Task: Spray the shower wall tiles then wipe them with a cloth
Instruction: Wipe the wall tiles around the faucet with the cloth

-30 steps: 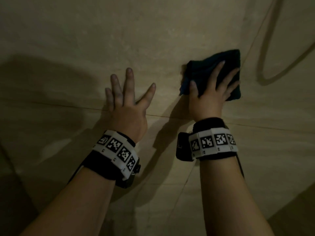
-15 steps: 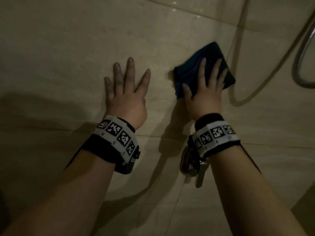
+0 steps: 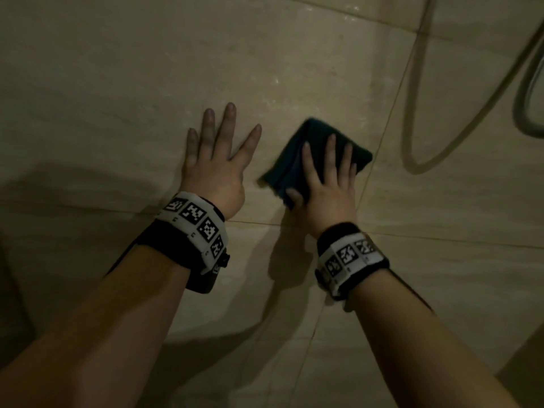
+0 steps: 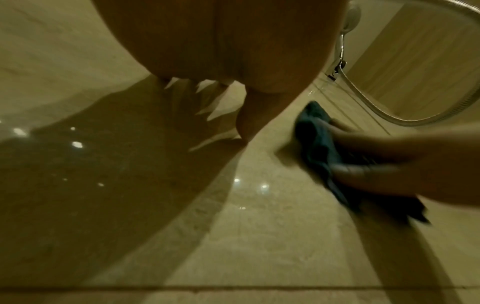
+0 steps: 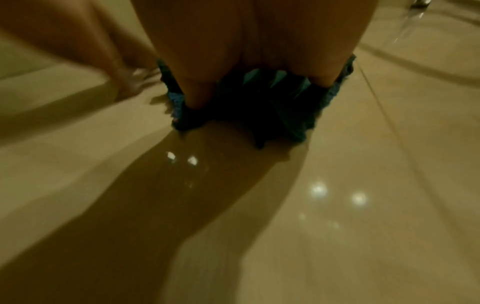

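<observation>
The beige tiled shower wall (image 3: pixel 123 83) fills the head view. My right hand (image 3: pixel 325 175) lies flat with straight spread fingers on a folded dark blue cloth (image 3: pixel 287 160) and presses it against the tile. In the right wrist view the cloth (image 5: pixel 259 111) bunches under my palm. The left wrist view shows the cloth (image 4: pixel 315 144) from the side under the right hand's fingers (image 4: pixel 369 174). My left hand (image 3: pixel 217 160) rests flat on the wall with its fingers spread, a short way left of the cloth, holding nothing. No spray bottle is in view.
A metal shower hose (image 3: pixel 528 113) loops down the wall at the upper right, casting a curved shadow (image 3: pixel 412 160). In the left wrist view the hose (image 4: pixel 405 119) hangs from a chrome fitting (image 4: pixel 337 59). Grout lines cross under both wrists.
My right hand has slid the cloth down and to the left along the wall, closer to the left hand. The left hand stays flat on the tile.
</observation>
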The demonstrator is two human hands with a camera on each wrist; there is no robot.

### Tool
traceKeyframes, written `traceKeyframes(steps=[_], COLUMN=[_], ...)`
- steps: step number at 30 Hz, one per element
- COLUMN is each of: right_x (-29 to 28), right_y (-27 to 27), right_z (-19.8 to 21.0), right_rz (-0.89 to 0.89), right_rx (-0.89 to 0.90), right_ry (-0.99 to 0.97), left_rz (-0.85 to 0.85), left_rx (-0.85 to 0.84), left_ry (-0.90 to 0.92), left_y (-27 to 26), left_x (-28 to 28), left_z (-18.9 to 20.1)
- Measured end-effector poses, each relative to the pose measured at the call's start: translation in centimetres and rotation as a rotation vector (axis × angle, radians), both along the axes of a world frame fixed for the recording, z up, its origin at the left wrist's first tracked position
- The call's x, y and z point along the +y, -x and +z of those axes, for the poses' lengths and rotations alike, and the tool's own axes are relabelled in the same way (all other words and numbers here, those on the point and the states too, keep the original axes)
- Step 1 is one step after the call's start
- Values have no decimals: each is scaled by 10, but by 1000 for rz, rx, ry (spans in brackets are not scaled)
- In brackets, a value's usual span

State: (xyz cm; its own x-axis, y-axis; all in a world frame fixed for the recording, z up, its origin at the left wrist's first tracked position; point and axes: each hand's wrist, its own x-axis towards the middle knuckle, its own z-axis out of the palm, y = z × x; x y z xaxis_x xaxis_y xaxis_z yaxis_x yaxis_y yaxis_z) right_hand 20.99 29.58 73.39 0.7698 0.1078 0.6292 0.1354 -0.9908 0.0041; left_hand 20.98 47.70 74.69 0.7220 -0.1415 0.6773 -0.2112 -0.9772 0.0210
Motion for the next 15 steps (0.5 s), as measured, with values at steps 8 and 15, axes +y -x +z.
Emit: traceKeyframes(steps=[8, 15], right_x=[24, 34], right_y=[-18, -13], right_z=[123, 72], right_rz=[-1, 20], right_rx=[-266, -238], right_ry=[-52, 49], left_rz=[45, 44], left_rx=[-1, 3], left_ry=[116, 81], left_y=[5, 5], left_x=[8, 24], left_z=[15, 18])
